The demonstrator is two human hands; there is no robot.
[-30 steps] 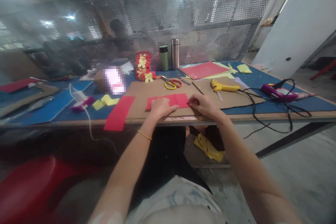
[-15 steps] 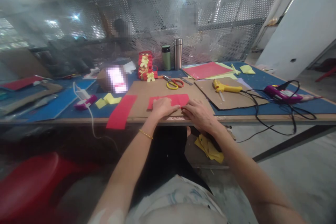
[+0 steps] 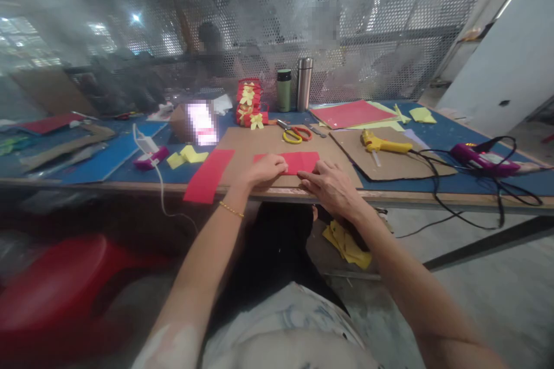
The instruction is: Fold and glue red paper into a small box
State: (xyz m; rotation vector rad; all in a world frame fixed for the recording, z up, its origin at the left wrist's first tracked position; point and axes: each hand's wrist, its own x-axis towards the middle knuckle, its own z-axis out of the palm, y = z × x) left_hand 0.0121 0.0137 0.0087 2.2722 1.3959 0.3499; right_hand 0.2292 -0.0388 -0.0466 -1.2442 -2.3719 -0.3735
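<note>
Red paper (image 3: 302,163) touches left fingers (image 3: 277,162), now bunched, and right fingers (image 3: 308,177), grip unclear

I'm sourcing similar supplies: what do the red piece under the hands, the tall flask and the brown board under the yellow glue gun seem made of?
Red piece: matte felt or paper; flat, no shine, texture too fine to tell. Tall flask: likely metal, satin finish; silvery with vertical highlights. Brown board: probably matte cardboard; plain tan face, dark edge.
</note>
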